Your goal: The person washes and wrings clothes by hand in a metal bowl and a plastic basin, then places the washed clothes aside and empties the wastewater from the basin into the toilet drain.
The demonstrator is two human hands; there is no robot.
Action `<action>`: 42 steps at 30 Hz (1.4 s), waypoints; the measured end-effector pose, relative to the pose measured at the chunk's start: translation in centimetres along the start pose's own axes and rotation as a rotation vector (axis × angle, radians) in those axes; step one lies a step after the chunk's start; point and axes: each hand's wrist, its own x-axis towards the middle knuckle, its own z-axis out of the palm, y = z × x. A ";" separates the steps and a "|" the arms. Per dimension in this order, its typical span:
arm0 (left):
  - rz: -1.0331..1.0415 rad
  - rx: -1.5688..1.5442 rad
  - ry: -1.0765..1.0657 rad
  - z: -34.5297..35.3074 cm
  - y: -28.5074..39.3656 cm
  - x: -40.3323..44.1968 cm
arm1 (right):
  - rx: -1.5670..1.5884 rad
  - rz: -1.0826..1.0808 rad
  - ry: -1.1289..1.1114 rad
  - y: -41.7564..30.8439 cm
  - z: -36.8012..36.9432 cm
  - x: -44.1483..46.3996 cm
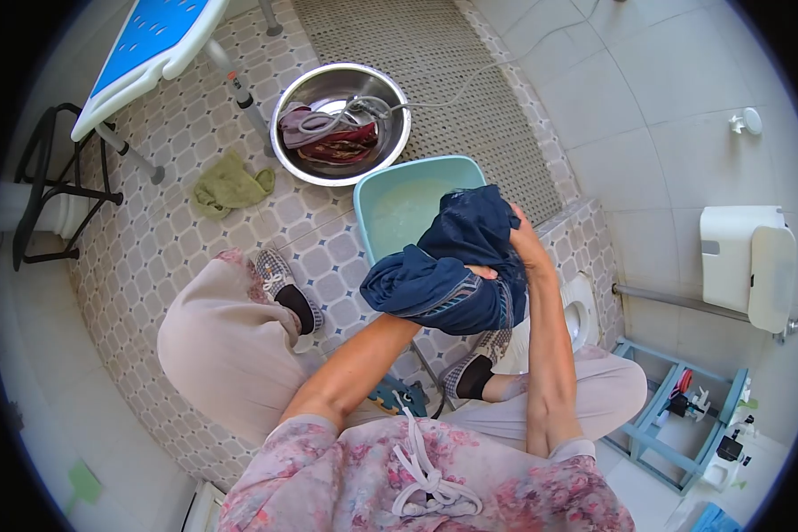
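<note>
A dark blue garment [459, 257] with a light patterned band is bunched up between my hands, over the near right side of a light teal basin [363, 217]. My right hand [525, 238] grips the cloth at its right edge. Most of my left hand [481, 271] is hidden in the folds; only a thumb or finger shows, pressed against the fabric. Cloudy water [403, 208] stands in the basin.
Beyond the basin, a steel bowl [399, 137] holds maroon and mauve cloth [341, 142] and a shower head with a hose. A green cloth [230, 186] lies on the tiles. A blue-seated shower chair [151, 44] stands upper left; a toilet [581, 310] and teal rack [674, 417] are right.
</note>
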 end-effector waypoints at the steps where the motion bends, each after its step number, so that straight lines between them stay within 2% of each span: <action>1: 0.033 0.073 0.016 0.0 -0.3 0.2 | -0.070 0.019 0.013 -1.0 0.9 -0.3; 4: 0.119 0.258 0.067 -0.2 -0.8 0.4 | -0.399 -0.180 -0.099 -2.2 2.8 -0.3; 7: 0.174 0.366 0.096 -0.1 -1.3 0.7 | -0.893 -0.121 -0.054 -1.2 4.6 0.6; 11: 0.219 0.468 0.122 0.0 -2.0 0.8 | -0.932 -0.076 -0.048 -0.2 6.5 1.1; 17: 0.221 0.492 0.115 0.2 -2.0 0.6 | -0.753 -0.133 0.261 3.7 4.8 3.3; 20: 0.172 0.454 0.111 -0.3 -2.2 0.3 | -0.471 -0.110 0.216 7.8 2.0 4.3; 21: 0.144 0.424 0.107 -0.5 -2.3 0.3 | -0.218 0.041 0.129 3.9 3.5 1.5; 24: 0.014 0.213 0.060 -0.5 -1.2 -0.1 | 0.124 0.181 -0.024 0.0 3.3 -1.0; 27: -0.211 -0.188 -0.069 0.1 1.6 -0.1 | 0.240 0.151 -0.159 -2.0 1.3 -3.0; 30: -0.324 -0.405 -0.170 1.8 3.6 -0.4 | 0.460 0.191 -0.325 -2.6 -2.8 -3.5; 33: -0.310 -0.563 -0.300 3.6 5.1 -1.0 | 0.703 0.213 -0.239 0.5 -6.4 -2.8; 35: -0.349 -0.673 -0.305 5.0 3.0 0.2 | 0.902 0.204 -0.168 2.8 -7.1 -2.6; 38: -0.304 -0.752 -0.375 5.9 5.7 -1.5 | 0.994 0.170 -0.208 0.7 -4.4 -4.6; 42: -0.269 -0.773 -0.373 6.4 5.4 -1.5 | 0.901 0.148 -0.391 -5.6 0.1 -6.6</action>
